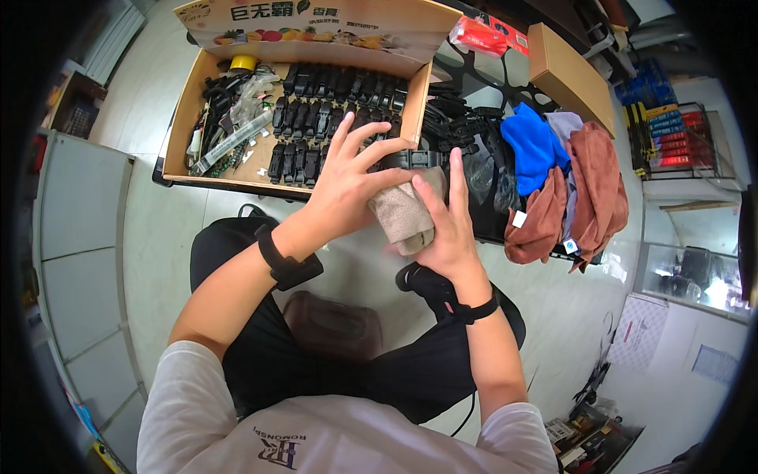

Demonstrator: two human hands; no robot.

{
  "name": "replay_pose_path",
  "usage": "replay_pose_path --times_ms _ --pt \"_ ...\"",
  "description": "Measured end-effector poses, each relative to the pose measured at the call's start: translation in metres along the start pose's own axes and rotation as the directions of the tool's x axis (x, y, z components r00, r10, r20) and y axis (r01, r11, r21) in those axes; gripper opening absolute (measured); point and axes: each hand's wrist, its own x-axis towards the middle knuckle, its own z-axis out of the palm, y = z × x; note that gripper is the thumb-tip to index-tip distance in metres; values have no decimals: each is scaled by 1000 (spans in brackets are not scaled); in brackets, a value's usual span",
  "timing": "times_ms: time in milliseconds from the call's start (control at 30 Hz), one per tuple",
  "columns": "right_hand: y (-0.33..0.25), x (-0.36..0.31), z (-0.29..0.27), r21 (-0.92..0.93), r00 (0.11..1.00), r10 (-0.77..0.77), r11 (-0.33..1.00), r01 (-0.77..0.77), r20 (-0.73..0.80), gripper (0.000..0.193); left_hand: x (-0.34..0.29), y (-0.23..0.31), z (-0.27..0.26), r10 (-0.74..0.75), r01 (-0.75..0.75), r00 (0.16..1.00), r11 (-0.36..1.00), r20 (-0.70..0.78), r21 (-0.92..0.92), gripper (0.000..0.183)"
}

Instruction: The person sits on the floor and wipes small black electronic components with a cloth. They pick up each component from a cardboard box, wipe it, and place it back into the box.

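Note:
In front of me, a folded grey-beige cloth (403, 212) is held between both hands, with a black strapped device (416, 159), much like a watch, at its far end. My left hand (347, 183) has its thumb and index finger about the device's left end, while its other fingers stretch outward. My right hand (448, 233) grips the cloth from the right, thumb on top and fingers partly hidden behind it. Just beyond, an open cardboard box (260, 180) holds rows of similar black devices (339, 83).
Tools, cables and a yellow tape roll (243, 62) fill the box's left side. Right of it lie black straps (446, 118), a blue cloth (533, 142) and brown cloths (596, 174). Farther back are a brown carton (568, 71) and a red packet (478, 35). White cabinets (79, 205) stand left.

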Motion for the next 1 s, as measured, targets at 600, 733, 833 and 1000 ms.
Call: replay_pose_path --times_ms 600,733,833,1000 --pt "7 11 -13 -142 945 -41 990 -5 -323 58 -20 -2 -6 30 -32 998 999 53 32 20" --pt "-1 16 5 -76 974 -122 991 110 -189 43 -22 0 -4 65 -79 986 993 151 90 12" --pt "-1 17 9 -66 988 -103 993 96 -117 45 -22 -2 -5 68 -79 983 995 169 57 7" --pt "3 14 5 -58 991 -83 995 78 -105 45 -16 -12 -21 44 -38 996 996 81 -79 16"
